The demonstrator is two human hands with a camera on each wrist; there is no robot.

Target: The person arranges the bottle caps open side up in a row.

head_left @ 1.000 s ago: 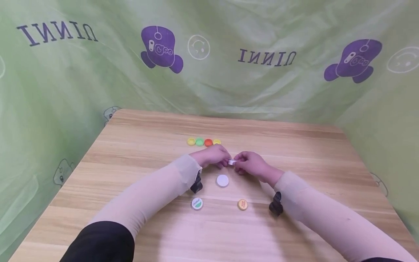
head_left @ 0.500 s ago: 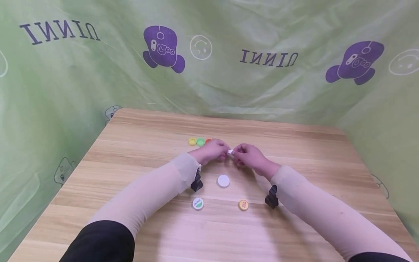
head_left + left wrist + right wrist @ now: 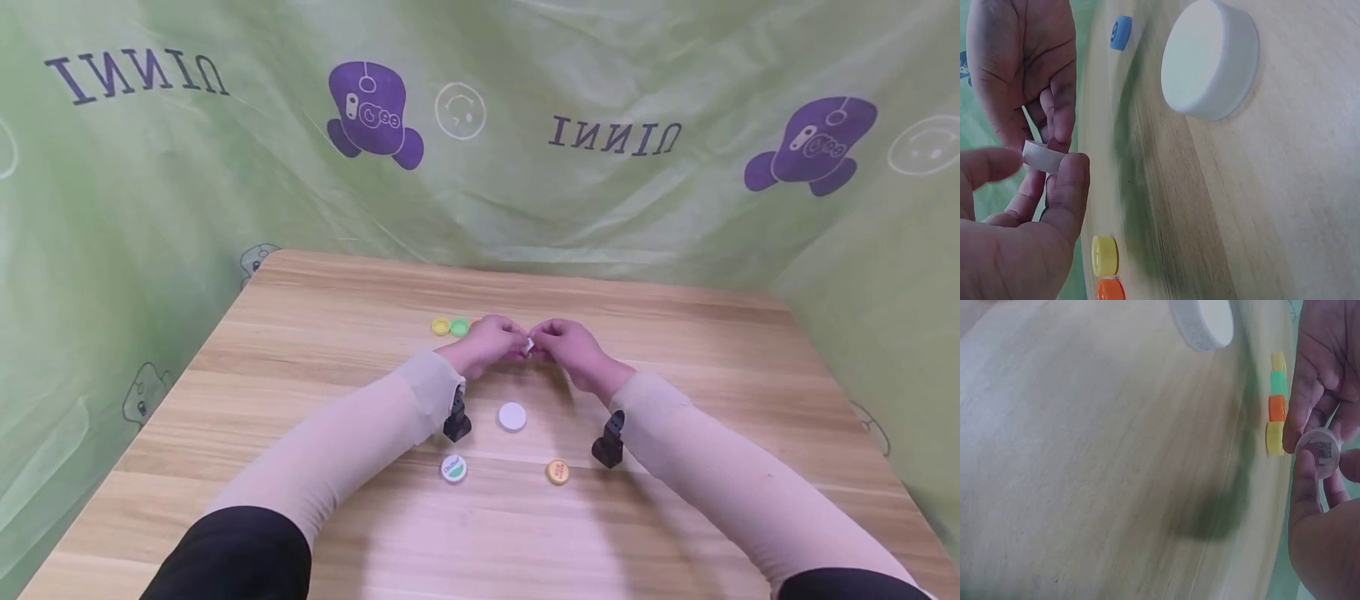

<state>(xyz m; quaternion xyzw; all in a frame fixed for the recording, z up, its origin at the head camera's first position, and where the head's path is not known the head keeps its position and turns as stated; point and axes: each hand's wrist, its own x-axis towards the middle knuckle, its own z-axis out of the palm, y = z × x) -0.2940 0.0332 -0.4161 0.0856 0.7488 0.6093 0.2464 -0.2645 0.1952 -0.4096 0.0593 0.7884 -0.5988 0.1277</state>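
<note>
Between both hands, off the tabletop, is a small white bottle cap (image 3: 1043, 157) with a ridged side. My left hand (image 3: 489, 340) pinches it from the left with thumb and fingers. From the other side my right hand (image 3: 573, 346) grips the same cap, and the right wrist view looks into its hollow face, where a small dark print shows. Just behind the left hand runs a row of caps: yellow (image 3: 440, 327), green (image 3: 459, 327), orange (image 3: 1277, 408) and another yellow cap (image 3: 1274, 438). In the head view the left hand covers part of that row.
Nearer the body lie a larger plain white cap (image 3: 512, 416), a white-and-green printed cap (image 3: 453, 468) and an orange-yellow printed cap (image 3: 557, 472). A blue cap (image 3: 1121, 32) shows in the left wrist view. Green printed cloth (image 3: 495, 200) hangs behind the wooden table (image 3: 345, 308).
Both hands have moved away from the body toward the row, and the right hand has come in closer to the left. The small white cap has tilted between their fingers.
</note>
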